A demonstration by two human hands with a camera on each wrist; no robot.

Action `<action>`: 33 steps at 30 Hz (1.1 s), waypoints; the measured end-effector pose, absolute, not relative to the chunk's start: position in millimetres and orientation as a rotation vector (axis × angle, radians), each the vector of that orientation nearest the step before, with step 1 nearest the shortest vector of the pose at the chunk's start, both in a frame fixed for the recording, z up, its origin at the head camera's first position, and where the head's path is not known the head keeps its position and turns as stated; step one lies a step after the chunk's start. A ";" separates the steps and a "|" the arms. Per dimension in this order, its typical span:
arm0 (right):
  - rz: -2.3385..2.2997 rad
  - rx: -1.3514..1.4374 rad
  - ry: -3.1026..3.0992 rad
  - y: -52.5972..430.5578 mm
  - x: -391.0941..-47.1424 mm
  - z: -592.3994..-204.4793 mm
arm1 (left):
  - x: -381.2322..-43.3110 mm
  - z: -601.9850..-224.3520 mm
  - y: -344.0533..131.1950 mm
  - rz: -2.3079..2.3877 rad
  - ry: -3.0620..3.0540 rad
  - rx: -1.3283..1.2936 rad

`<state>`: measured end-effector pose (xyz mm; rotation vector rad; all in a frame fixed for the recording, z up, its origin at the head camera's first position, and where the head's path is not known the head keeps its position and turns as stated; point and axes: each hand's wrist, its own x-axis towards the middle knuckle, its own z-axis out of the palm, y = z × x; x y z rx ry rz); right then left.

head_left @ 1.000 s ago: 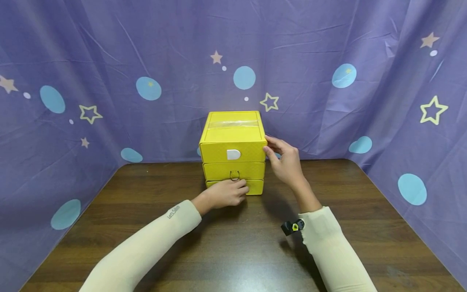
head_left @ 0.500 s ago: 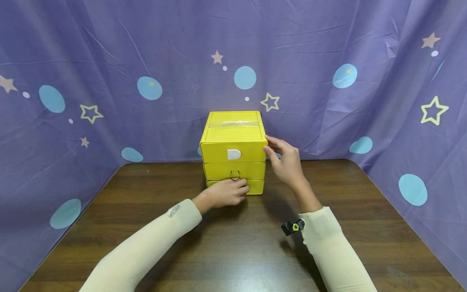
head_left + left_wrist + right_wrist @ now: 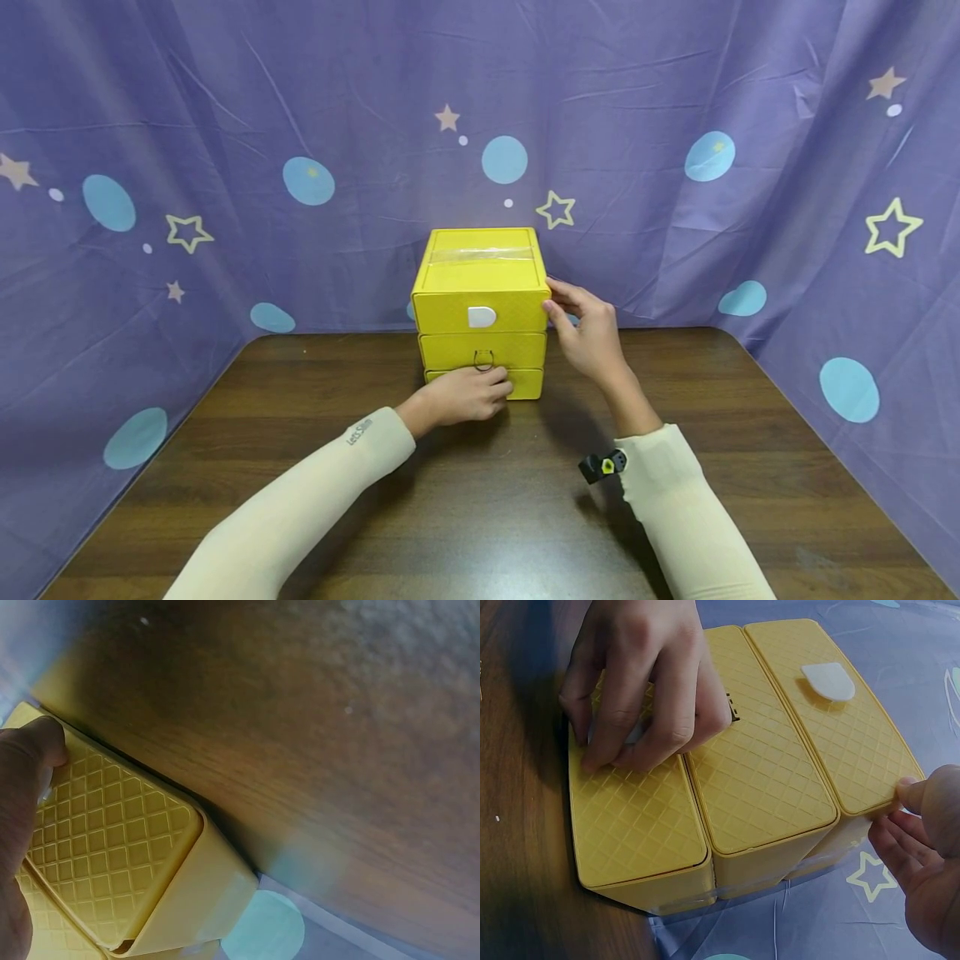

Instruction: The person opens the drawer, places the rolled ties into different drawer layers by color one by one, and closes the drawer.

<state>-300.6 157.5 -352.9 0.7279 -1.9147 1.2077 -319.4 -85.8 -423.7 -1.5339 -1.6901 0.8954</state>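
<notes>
A yellow three-tier drawer box (image 3: 482, 271) stands on the table, its drawer fronts patterned with a diamond grid. My left hand (image 3: 467, 395) is at the bottom drawer (image 3: 527, 384), fingers curled round its whitish handle (image 3: 634, 735), which they mostly hide. The left wrist view shows its thumb against the same drawer front. My right hand (image 3: 592, 335) grips the box's upper right front edge, thumb on the front and fingers along the side. A white half-round handle (image 3: 482, 317) is on the top drawer; a thin dark ring (image 3: 483, 359) hangs on the middle one.
Clear tape (image 3: 482, 254) crosses the box's top. Behind and beside the brown wooden table (image 3: 495, 508) hangs a purple curtain (image 3: 375, 100) with stars and blue dots. A small black device (image 3: 602, 467) sits at the right cuff.
</notes>
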 end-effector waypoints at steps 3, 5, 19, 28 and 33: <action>1.208 0.728 -1.919 157.3 -300.8 -352.5 | -319.7 -423.9 -85.9 0.909 -1.677 -1.532; 1.205 0.728 -1.923 157.0 -300.8 -352.5 | -320.0 -424.3 -86.1 0.925 -1.670 -1.533; 1.182 0.727 -1.934 156.1 -301.2 -352.1 | -319.1 -424.7 -87.1 0.955 -1.671 -1.520; 1.186 0.715 -1.953 155.7 -298.7 -352.4 | -317.2 -425.7 -86.9 0.924 -1.673 -1.504; 1.157 0.718 -1.946 157.1 -297.1 -350.3 | -315.7 -424.1 -84.1 0.899 -1.693 -1.501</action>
